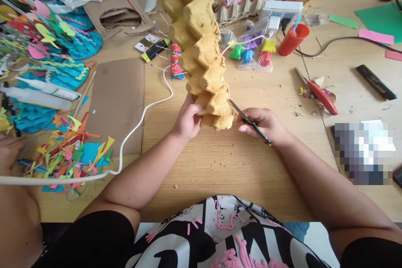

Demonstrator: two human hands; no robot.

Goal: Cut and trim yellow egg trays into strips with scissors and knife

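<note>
A long strip of yellow egg carton (209,58) stretches away from me over the middle of the table, its cups bulging upward. My left hand (187,118) is closed on the near left edge of this strip, with the fingers partly hidden beneath it. In my right hand (264,123) is a slim black pair of scissors (253,125), seen nearly edge-on. Its tip meets the right edge of the carton near the close end. How far the blades are apart cannot be made out.
Left lie brown cardboard (114,100), colourful paper scraps (75,150) and glue bottles (47,88); another person's arm (15,209) rests there. A white cable (135,127) crosses the table. Right are a red cup (293,39), a red-handled cutter (323,97) and clay bags (248,55).
</note>
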